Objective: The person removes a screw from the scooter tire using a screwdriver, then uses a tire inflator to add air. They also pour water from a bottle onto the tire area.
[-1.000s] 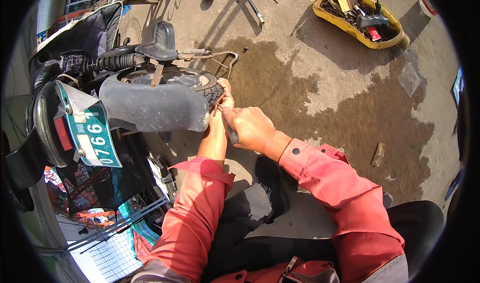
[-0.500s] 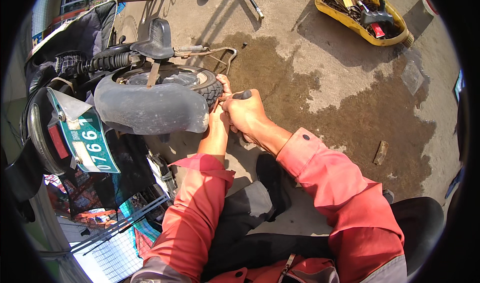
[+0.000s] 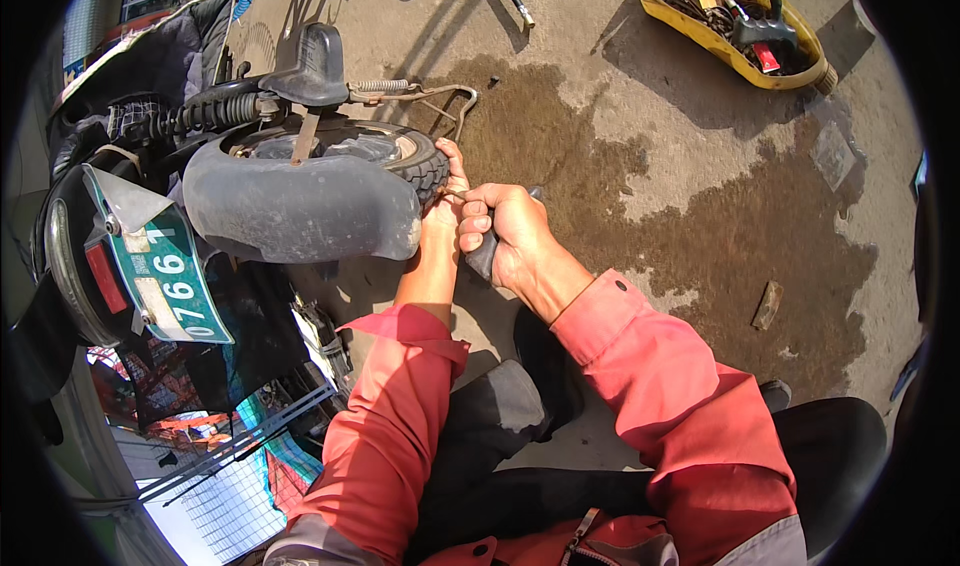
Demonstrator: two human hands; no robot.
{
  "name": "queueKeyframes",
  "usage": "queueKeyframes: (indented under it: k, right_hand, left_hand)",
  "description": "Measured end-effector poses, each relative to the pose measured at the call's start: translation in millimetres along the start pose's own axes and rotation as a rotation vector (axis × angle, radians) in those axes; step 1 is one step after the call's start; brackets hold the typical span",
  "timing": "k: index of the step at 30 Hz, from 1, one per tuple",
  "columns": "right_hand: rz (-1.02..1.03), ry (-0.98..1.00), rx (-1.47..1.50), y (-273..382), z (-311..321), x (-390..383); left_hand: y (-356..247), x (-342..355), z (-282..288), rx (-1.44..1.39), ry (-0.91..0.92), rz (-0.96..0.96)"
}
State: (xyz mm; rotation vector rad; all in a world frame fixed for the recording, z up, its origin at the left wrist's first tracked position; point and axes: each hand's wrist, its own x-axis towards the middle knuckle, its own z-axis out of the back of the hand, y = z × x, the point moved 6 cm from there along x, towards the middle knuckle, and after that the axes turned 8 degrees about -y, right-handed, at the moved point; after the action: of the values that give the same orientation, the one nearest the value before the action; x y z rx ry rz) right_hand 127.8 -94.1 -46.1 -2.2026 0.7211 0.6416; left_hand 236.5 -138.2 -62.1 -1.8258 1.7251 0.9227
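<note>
A scooter's rear wheel lies sideways at the left, its treaded tyre (image 3: 420, 171) showing past a grey mudguard (image 3: 300, 206). My left hand (image 3: 446, 196) grips the tyre from the near right side, fingertips curled over the tread. My right hand (image 3: 505, 231) is closed round the dark handle of a tool (image 3: 484, 258), just right of my left hand. A thin reddish-brown piece (image 3: 450, 192) runs from the tool toward the tread; where it meets the tyre is too small to tell.
A green plate (image 3: 175, 276), shock absorber (image 3: 205, 124) and bent metal stand (image 3: 460, 116) surround the wheel. A black hose (image 3: 515, 6) lies beyond. A yellow tub of tools (image 3: 700, 46) sits upper right; a small brownish block (image 3: 768, 306) lies on the wet concrete (image 3: 680, 226) at the right.
My right hand has turned with the tool, its handle changing angle, and now sits slightly higher and farther right. My left hand stays on the tyre.
</note>
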Motion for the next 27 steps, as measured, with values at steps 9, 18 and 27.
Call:
queueKeyframes:
  k: [9,18,27]
  right_hand:
    - [-0.028,0.015,0.009,-11.7,-4.8,-20.8]
    - [0.085,0.023,-0.146,-13.2,2.3,-8.1]
    - [1.229,0.256,-1.922,9.1,-24.4,-26.7]
  left_hand:
    - [-2.1,-9.8,5.5,-0.022,-0.014,-0.007]
    - [4.1,-9.9,16.8,-0.022,-0.043,0.003]
    - [8.9,-16.2,24.9,-0.026,-0.067,0.024]
